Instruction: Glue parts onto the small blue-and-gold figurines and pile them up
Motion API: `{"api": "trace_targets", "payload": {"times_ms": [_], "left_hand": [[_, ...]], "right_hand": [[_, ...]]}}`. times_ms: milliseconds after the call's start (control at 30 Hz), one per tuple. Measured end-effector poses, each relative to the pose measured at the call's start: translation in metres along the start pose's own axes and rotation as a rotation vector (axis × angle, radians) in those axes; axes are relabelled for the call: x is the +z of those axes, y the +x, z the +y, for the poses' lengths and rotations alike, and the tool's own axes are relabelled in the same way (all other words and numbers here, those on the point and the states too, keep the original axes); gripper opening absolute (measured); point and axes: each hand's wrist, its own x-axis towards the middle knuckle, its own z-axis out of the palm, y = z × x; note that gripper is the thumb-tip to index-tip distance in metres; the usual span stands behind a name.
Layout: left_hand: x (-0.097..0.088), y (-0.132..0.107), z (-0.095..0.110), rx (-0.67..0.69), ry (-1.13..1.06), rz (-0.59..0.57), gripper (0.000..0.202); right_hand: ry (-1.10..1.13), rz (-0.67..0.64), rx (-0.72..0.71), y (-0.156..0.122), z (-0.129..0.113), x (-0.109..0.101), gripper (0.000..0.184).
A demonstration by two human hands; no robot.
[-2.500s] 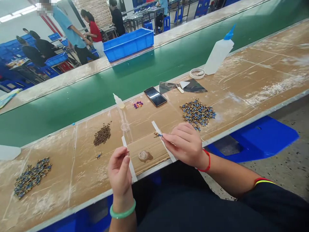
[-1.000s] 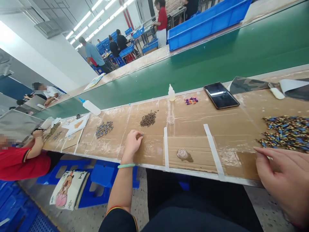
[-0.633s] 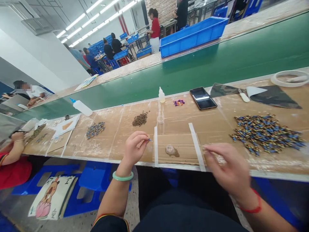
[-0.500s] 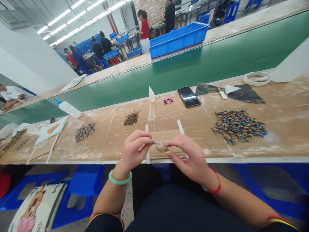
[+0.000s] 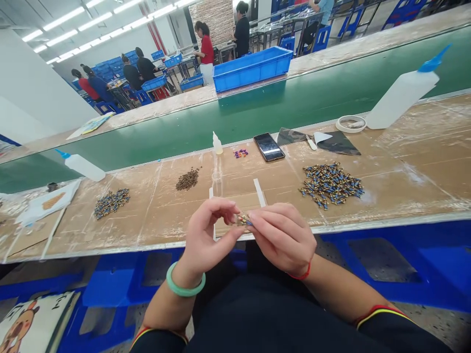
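1. While my right hand [image 5: 283, 235] pinches a small blue-and-gold piece [image 5: 247, 222] near its blue end, my left hand [image 5: 206, 235] curves in opposite, thumb and forefinger spaced around the other end. Can't tell whether the left fingertips actually grip it.
2. Piece location: between both sets of fingertips, near the front edge of the table [image 5: 154, 215], partly hidden by fingers.
3. Step in hand, my judgement: close two-handed fingertip work on this single piece. Finer detail too small to read.
4. Next move, my judgement: calls for a steady right pinch and light left fingertips; something this small could slip easily.
5. Just past my hands: cardboard sheet [image 5: 245, 200], a white strip [image 5: 259, 192] along its right side, another along its left.
6. To my right, a pile of similar pieces [image 5: 331, 184]. To my left, brown beads [image 5: 187, 179], then a second blue-and-gold pile [image 5: 112, 203] farther out.
7. Farther forward: dropper bottle [image 5: 217, 144], purple-and-orange bits [image 5: 241, 153], phone [image 5: 270, 147]. Beyond those, green belt [image 5: 165, 130], then blue crate [image 5: 253, 72] on the far ledge.
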Motion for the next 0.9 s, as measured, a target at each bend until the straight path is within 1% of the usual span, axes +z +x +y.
{"api": "trace_targets", "payload": {"times_ms": [67,133,200,267,367,467,533,567,633,700,733,800,900], "left_hand": [[0.002,-0.001,0.005,-0.093,-0.104,-0.011,0.029],[0.003,-0.002,0.009,-0.155,-0.152,-0.008,0.035],[0.004,-0.002,0.012,-0.183,-0.168,0.000,0.035],[0.005,-0.003,0.013,-0.182,-0.179,0.004,0.033],[0.006,-0.005,0.012,-0.179,-0.200,0.014,0.030],[0.008,-0.009,0.006,-0.208,-0.215,0.028,0.032],[0.007,-0.013,-0.002,-0.233,-0.226,-0.001,0.035],[0.004,-0.015,-0.008,-0.250,-0.219,-0.036,0.036],[-0.007,-0.019,-0.023,-0.315,-0.125,-0.120,0.036],[-0.026,-0.022,-0.043,-0.426,0.087,-0.144,0.030],[-0.038,-0.023,-0.055,-0.483,0.205,-0.122,0.025],[-0.066,-0.021,-0.083,-0.576,0.392,-0.026,0.018],[-0.109,-0.010,-0.126,-0.678,0.590,0.109,0.014]], "right_hand": [[-0.040,0.009,-0.056,0.001,0.001,-0.004,0.022],[-0.077,0.004,-0.105,0.002,0.002,-0.008,0.020],[-0.102,-0.022,-0.137,0.002,0.002,-0.010,0.023],[-0.109,-0.044,-0.150,0.002,0.001,-0.011,0.027],[-0.090,-0.057,-0.141,0.001,-0.001,-0.009,0.027],[-0.055,-0.075,-0.116,-0.002,-0.001,-0.005,0.023],[-0.022,-0.084,-0.048,-0.010,0.004,-0.001,0.022],[-0.005,-0.089,0.014,-0.015,0.007,0.000,0.021],[0.004,-0.101,0.197,-0.029,0.017,0.000,0.015],[-0.022,-0.134,0.387,-0.047,0.029,-0.003,0.007],[-0.037,-0.163,0.449,-0.056,0.035,-0.006,0.006],[-0.076,-0.218,0.529,-0.075,0.046,-0.013,0.009],[-0.171,-0.277,0.647,-0.099,0.058,-0.024,0.021]]}}
